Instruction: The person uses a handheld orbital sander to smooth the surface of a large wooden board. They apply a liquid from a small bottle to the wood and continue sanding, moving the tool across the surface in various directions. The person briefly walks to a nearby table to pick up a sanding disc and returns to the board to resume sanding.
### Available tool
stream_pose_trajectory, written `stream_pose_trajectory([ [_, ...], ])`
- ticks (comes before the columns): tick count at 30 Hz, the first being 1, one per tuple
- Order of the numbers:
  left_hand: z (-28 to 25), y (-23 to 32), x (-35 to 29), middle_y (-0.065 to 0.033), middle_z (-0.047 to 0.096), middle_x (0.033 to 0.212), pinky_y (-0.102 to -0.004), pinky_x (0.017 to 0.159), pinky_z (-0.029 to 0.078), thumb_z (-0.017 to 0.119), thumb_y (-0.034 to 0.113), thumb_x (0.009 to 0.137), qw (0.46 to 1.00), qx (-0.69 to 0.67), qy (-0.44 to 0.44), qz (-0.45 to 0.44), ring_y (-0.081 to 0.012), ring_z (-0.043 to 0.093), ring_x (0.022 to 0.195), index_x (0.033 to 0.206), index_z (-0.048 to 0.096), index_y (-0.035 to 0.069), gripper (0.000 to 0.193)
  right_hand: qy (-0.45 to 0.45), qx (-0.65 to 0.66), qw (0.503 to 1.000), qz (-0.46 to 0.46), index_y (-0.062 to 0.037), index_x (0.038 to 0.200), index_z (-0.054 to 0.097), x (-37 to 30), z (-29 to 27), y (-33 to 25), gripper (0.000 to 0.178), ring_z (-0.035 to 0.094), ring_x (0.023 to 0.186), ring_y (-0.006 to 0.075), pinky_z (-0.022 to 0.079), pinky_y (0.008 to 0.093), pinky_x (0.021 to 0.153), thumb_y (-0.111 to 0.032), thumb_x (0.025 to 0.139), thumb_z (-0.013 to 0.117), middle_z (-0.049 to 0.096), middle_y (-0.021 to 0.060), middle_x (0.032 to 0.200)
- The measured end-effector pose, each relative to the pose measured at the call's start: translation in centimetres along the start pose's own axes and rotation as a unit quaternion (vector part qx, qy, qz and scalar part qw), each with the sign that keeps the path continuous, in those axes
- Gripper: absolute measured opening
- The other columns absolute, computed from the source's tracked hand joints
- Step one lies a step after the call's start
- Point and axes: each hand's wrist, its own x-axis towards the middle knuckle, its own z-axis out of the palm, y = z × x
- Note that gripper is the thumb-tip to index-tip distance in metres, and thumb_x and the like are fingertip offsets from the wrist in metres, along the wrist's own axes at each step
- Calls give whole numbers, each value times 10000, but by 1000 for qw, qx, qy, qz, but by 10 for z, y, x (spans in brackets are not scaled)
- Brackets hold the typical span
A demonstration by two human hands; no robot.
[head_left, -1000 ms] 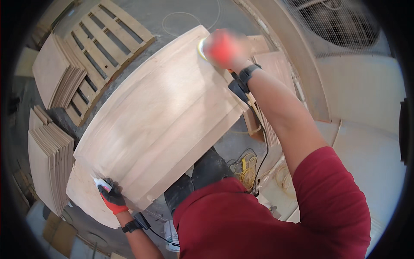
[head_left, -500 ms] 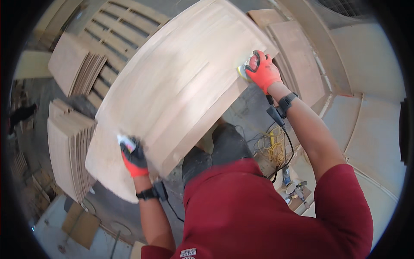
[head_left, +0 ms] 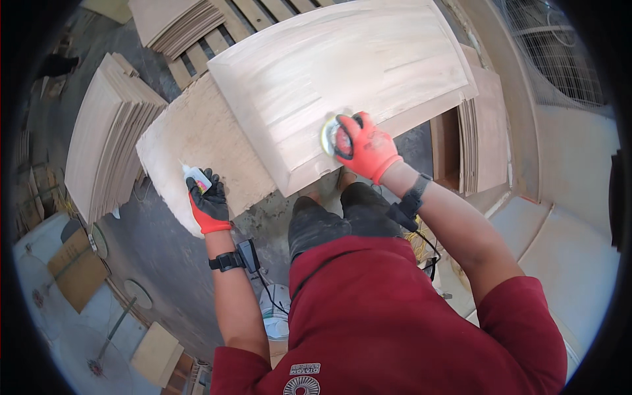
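Observation:
A pale wooden panel [head_left: 355, 56] with a curved far edge lies in front of me, on top of a rougher tan board [head_left: 204, 125] that sticks out to the left. My right hand [head_left: 374, 153], in a red and black glove, is closed around a round sander [head_left: 341, 139] with a yellowish rim. The sander rests on the panel close to its near left corner. My left hand [head_left: 212, 205], gloved the same way, grips a small white bottle [head_left: 197, 179] with a narrow tip above the rough board. The bottle's lower part is hidden by the fingers.
Stacks of thin wooden panels stand at left [head_left: 108, 138], behind on a slatted pallet [head_left: 250, 14], and at right [head_left: 487, 125]. A caged fan [head_left: 559, 62] is at the far right. A white bucket [head_left: 273, 306] sits below my left forearm.
My right hand has moved the sander from the panel's right end to its near left part. The view has shifted, with more of the rough board showing. My left hand still holds the bottle.

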Motion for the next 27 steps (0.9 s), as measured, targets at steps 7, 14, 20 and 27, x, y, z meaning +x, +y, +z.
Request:
stream_pose_trajectory([
  [7,-27,3,-2,-128,681,1250,-353,798,583,598,435,1026,1000,0,14,14,-247,686,972,1413,537,133,495,-69,21,991,-113,-176,1422,506,-8,41,-96,704,646,1065,423,562,503,884,-319,790,782,499,231,1323],
  [14,-3,-2,0,-117,671,1269,-347,852,562,595,438,1027,998,54,38,8,-238,671,1022,1428,527,141,504,-90,3,986,-142,-210,1435,483,-14,35,-104,656,661,1030,399,567,504,853,-270,832,736,505,213,1307],
  [20,-9,-1,0,-107,691,1216,-344,877,553,617,436,1017,997,70,19,0,-236,674,1026,1385,552,140,477,-35,23,999,4,-211,1460,462,14,0,-15,680,669,1075,417,559,497,923,-286,833,714,492,235,1331],
  [27,3,-4,-1,-122,712,1144,-364,842,562,634,437,1004,997,73,25,1,-246,687,964,1318,602,107,457,104,-4,980,170,-217,1471,432,44,-27,108,757,631,1149,443,528,502,977,-421,817,756,495,241,1378],
])
